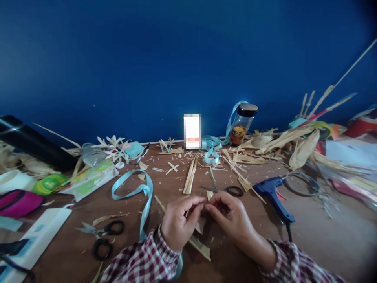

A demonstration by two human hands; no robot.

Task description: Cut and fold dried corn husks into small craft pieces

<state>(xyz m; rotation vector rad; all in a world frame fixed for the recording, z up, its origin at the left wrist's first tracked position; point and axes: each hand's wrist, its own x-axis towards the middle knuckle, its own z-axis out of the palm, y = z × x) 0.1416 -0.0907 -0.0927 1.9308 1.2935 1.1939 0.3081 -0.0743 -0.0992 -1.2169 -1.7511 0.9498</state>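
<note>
My left hand [182,220] and my right hand [231,216] meet over the brown table, fingertips nearly touching. The thumb and forefinger of each are pinched; whatever lies between them is too small to make out. Pieces of dry corn husk [200,247] lie on the table just below the hands. Beyond my fingers are a strip of husk [191,175] and a pair of scissors [234,191], partly covered by the right hand. Light blue ribbon [146,212] curls left of my left hand and passes under that sleeve.
Black-handled scissors [101,234] lie open at left, near a white power strip [44,232]. To the right is a blue glue gun [273,196] with its cord. A lidded jar [240,127], husks [303,143] and a black cylinder [35,141] line the blue wall.
</note>
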